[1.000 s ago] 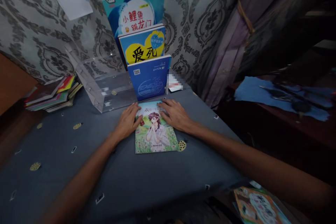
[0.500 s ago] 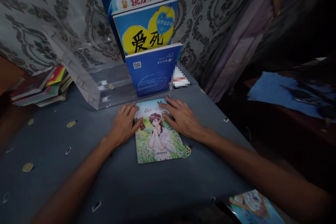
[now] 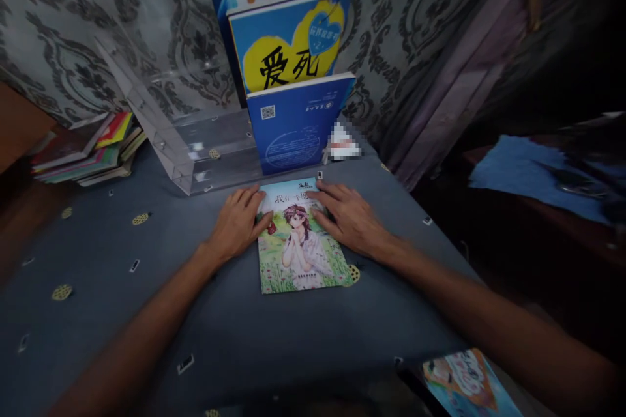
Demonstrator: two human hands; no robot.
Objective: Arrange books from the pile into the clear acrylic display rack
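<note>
Resting centre-frame, left hand (image 3: 236, 223) and right hand (image 3: 355, 221) touch a flat book (image 3: 300, 257); thumbs (image 3: 263, 225) stand apart from fingers (image 3: 243, 198).

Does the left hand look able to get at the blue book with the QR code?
Probably yes: the left hand rests at the left edge of the flat book; the blue book stands just beyond, with nothing tall seen between.

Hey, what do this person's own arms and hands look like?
The left hand and right hand are ungloved, with no rings visible. The left forearm and right forearm are bare, with no sleeve, watch or bracelet in view. Small markings can't be made out.
</note>
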